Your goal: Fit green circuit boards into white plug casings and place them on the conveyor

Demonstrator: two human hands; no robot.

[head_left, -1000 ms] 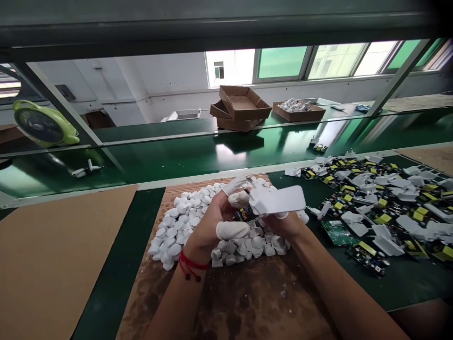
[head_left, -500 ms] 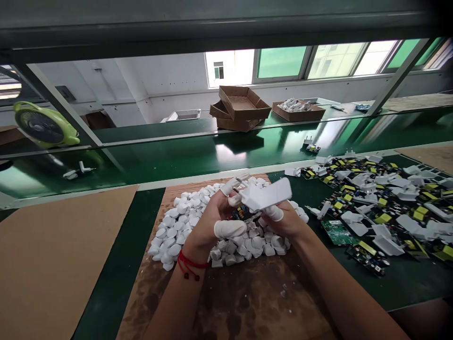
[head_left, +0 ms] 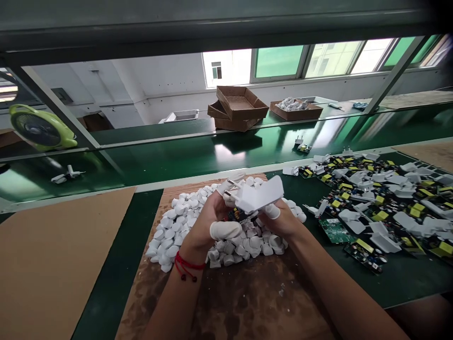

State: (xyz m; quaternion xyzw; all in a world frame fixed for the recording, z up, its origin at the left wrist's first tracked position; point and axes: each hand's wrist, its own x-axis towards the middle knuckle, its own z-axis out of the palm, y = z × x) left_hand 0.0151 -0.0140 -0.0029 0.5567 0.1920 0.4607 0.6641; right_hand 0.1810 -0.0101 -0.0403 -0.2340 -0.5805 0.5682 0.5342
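Note:
My left hand (head_left: 208, 224), with white finger covers and a red cord at the wrist, curls round the pronged end of a white power adapter casing (head_left: 260, 193). Its two metal pins point left. From the other side my right hand (head_left: 281, 217), also with white finger covers, grips the flat end of the casing. Between the hands, under the casing, part of a dark circuit board (head_left: 235, 215) shows; whether it is joined to the casing is hidden. Below the hands many small white caps (head_left: 170, 234) lie piled on a stained brown board (head_left: 244, 302).
To the right lies a wide heap of circuit boards with white plug casings (head_left: 382, 193). A green conveyor belt (head_left: 170, 158) runs behind, carrying a few loose pieces. Brown trays (head_left: 240, 106) stand beyond it. A cardboard sheet (head_left: 60, 255) lies left, a green fan (head_left: 40, 127) behind it.
Both hands hold on to the casing, which has tipped slightly and shifted a little left in view. Loose pieces on the conveyor belt have moved left. The whole view has shifted slightly.

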